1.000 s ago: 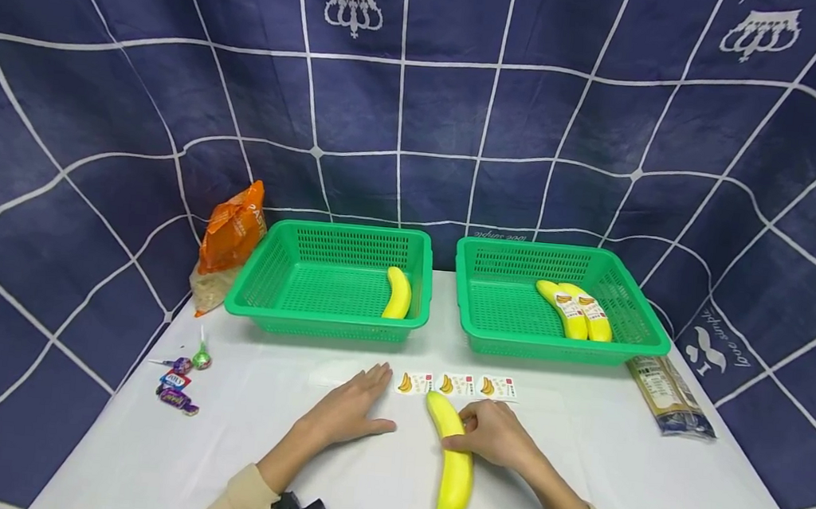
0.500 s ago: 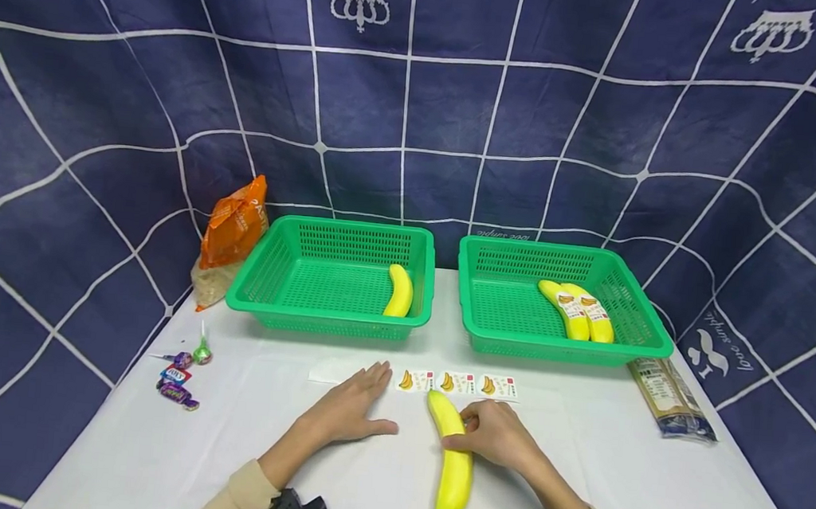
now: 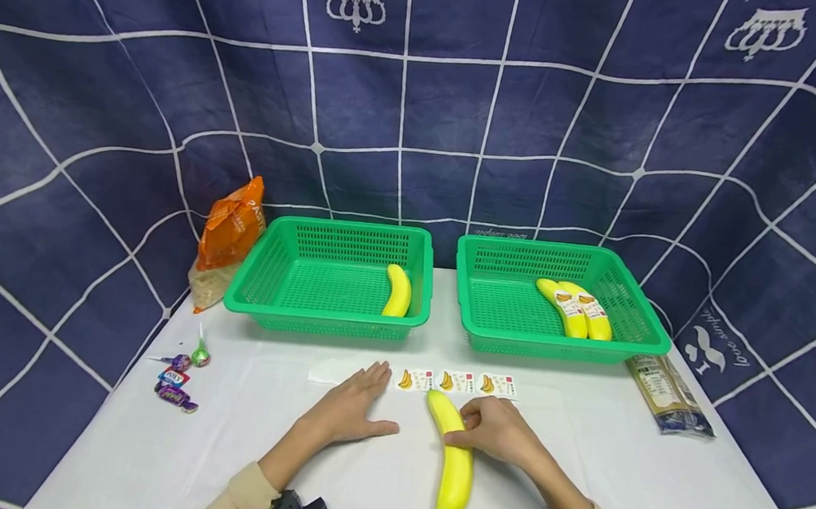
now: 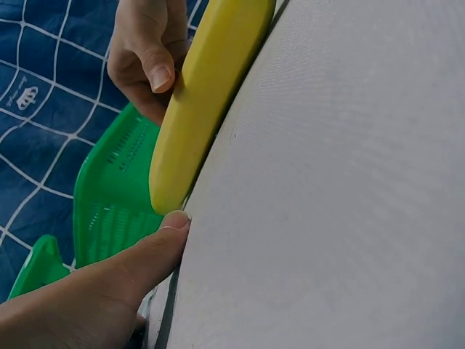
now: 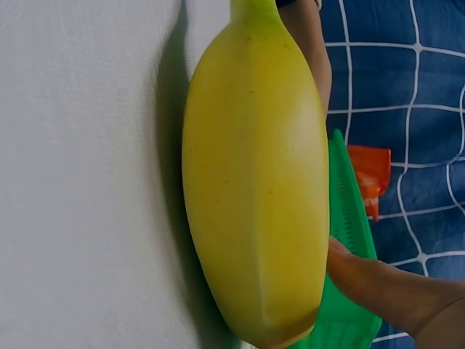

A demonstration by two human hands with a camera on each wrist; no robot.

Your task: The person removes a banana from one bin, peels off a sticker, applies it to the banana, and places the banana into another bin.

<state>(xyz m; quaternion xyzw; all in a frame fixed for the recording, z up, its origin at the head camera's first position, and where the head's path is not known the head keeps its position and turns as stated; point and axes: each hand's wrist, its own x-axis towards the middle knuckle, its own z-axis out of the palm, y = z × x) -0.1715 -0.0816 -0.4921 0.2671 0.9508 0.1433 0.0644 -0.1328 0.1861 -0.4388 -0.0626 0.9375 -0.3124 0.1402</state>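
Note:
A yellow banana (image 3: 456, 482) lies lengthwise on the white table in the head view. My right hand (image 3: 498, 429) holds it from the right side, thumb over its upper face and fingers bent against its edge. In the right wrist view the banana (image 5: 254, 174) hides most of that hand, leaving the thumb in sight. My left hand (image 3: 347, 411) rests on the table with straight fingers, palm down. Its fingertips lie on a white strip (image 3: 329, 370) bearing several banana-picture stickers (image 3: 456, 382). The banana's far tip is just below these stickers.
A left green basket (image 3: 331, 314) contains one banana (image 3: 398, 292). Two stickered bananas (image 3: 576, 309) lie in the right green basket (image 3: 559, 349). An orange bag (image 3: 232, 229), wrapped candies (image 3: 176, 396), lollipops (image 3: 201, 355) and a flat packet (image 3: 670, 395) lie around the edges.

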